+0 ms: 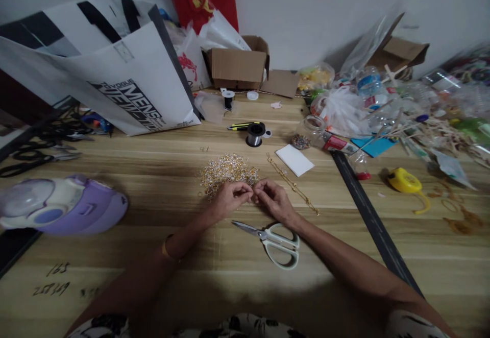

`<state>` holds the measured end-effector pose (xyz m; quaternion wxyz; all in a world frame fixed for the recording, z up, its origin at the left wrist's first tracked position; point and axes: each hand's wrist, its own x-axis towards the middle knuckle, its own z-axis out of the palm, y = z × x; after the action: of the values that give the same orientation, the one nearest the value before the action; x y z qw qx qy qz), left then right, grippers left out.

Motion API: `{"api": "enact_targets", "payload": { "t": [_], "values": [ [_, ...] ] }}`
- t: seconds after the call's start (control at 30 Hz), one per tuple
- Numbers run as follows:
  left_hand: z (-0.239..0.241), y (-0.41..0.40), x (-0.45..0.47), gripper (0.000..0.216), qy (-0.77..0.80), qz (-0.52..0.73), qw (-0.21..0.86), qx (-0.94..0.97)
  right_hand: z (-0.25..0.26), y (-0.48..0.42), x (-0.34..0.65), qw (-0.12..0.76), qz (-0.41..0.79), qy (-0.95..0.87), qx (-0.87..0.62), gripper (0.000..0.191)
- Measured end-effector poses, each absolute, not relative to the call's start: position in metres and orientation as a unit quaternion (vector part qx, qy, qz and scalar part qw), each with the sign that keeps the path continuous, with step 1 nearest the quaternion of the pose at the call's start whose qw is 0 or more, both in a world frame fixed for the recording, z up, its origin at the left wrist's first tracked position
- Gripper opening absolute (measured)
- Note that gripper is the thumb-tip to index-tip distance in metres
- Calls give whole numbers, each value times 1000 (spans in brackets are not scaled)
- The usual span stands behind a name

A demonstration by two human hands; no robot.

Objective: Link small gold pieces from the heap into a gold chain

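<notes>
My left hand [230,198] is closed in a pinch at the near edge of a pile of small gold and silver rings or clasps [224,171]. Close beside it, my right hand [272,198] pinches too, the fingertips of both hands almost meeting. Whatever lies between the fingers is too small to make out. A gold chain [293,187] lies on the wooden table just beyond my right hand. Nearer to me, scissors [273,243] with pale handles rest slightly open under my right wrist.
A spool of wire [255,135], a yellow cutter [242,125] and a white pad [294,160] lie beyond the pile. A purple-and-white device [72,205] and a large paper bag [126,77] stand at left. Plastic bottles and a yellow tape measure [403,180] are at right.
</notes>
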<state>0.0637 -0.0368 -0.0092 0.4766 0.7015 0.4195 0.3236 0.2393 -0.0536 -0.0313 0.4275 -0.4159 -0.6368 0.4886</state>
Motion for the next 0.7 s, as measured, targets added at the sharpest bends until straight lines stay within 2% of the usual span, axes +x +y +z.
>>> {"api": "enact_targets", "payload": {
  "t": [0.3, 0.53, 0.7],
  "values": [
    [-12, -35, 64, 16, 397, 331, 529, 673, -32, -53, 239, 425, 492, -648, -397, 24],
    [-11, -32, 59, 28, 391, 312, 609, 616, -17, -50, 242, 391, 367, -782, -319, 29],
    [-11, -28, 56, 33, 374, 286, 615, 632, -11, -47, 246, 369, 336, -816, -292, 29]
  ]
}}
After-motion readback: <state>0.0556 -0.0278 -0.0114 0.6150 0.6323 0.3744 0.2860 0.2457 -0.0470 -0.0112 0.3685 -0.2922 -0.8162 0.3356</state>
